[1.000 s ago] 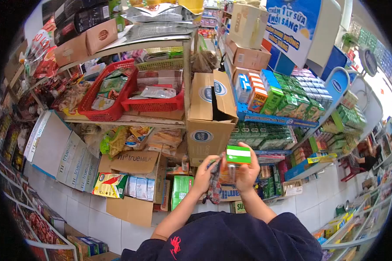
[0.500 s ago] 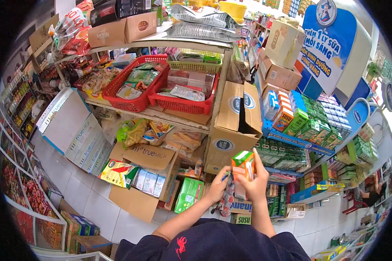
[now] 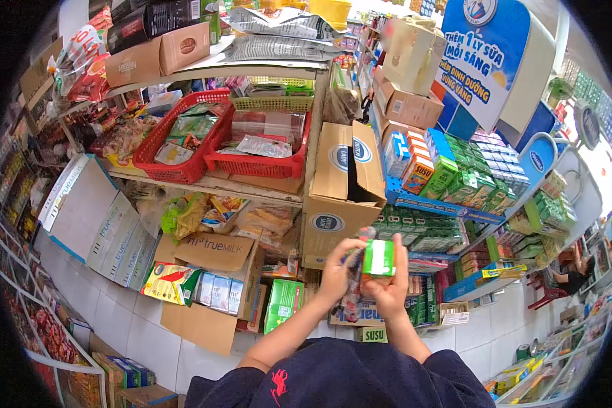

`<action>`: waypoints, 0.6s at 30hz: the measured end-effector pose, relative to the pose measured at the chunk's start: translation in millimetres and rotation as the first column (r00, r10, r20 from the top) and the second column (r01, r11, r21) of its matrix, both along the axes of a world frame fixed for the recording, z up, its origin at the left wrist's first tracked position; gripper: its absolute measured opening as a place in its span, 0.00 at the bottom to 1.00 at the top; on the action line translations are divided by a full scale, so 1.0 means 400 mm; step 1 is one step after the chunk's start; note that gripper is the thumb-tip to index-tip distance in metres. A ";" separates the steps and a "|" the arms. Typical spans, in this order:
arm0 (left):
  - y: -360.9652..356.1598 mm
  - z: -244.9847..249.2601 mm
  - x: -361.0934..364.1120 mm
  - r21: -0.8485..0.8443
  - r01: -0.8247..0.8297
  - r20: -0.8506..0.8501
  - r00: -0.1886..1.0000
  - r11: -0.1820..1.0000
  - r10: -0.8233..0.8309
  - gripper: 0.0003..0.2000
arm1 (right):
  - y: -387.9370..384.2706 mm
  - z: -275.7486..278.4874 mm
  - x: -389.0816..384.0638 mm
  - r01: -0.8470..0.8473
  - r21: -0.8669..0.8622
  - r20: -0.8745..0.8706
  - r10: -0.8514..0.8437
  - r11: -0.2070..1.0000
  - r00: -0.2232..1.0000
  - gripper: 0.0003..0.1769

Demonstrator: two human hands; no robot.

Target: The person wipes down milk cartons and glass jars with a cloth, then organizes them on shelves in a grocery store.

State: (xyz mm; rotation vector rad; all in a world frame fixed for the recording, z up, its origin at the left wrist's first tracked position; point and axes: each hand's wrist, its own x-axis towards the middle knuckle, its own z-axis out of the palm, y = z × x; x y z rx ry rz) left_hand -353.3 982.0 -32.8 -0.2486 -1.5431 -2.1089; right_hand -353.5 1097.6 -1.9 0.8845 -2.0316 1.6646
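The right hand (image 3: 389, 294) holds a small box (image 3: 379, 258); the left hand (image 3: 334, 277), just beside it, grips a cloth (image 3: 351, 294) (soft and limp, apparently). The box looks light, stiff, dentable: best held by its sides.

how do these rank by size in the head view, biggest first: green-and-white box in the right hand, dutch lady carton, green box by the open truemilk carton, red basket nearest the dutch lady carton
1. Dutch Lady carton
2. Red basket
3. Green box
4. Green-and-white box, though nearer the camera
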 end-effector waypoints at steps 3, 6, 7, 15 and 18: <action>0.020 -0.025 -0.007 -0.093 0.002 0.008 1.000 0.996 -0.001 0.08 | 0.007 0.007 0.000 0.030 -0.108 0.047 -0.025 0.994 0.999 0.48; 0.009 -0.008 -0.019 -0.058 0.072 -0.064 0.995 0.996 -0.076 0.12 | 0.014 -0.038 -0.002 0.141 0.098 -0.234 -0.115 0.985 0.965 0.49; 0.016 0.010 -0.025 -0.056 0.077 -0.064 0.995 0.995 -0.080 0.12 | 0.019 -0.049 -0.001 0.146 0.101 -0.233 -0.119 0.984 0.965 0.49; 0.056 0.062 -0.026 -0.201 0.125 -0.158 0.975 0.972 -0.158 0.15 | 0.073 -0.081 0.023 0.140 -0.239 0.184 -0.097 0.961 0.978 0.51; 0.032 0.025 0.011 -0.336 0.142 -0.040 0.985 0.931 -0.165 0.19 | 0.054 -0.081 0.026 0.205 -0.271 0.137 -0.173 0.940 0.975 0.53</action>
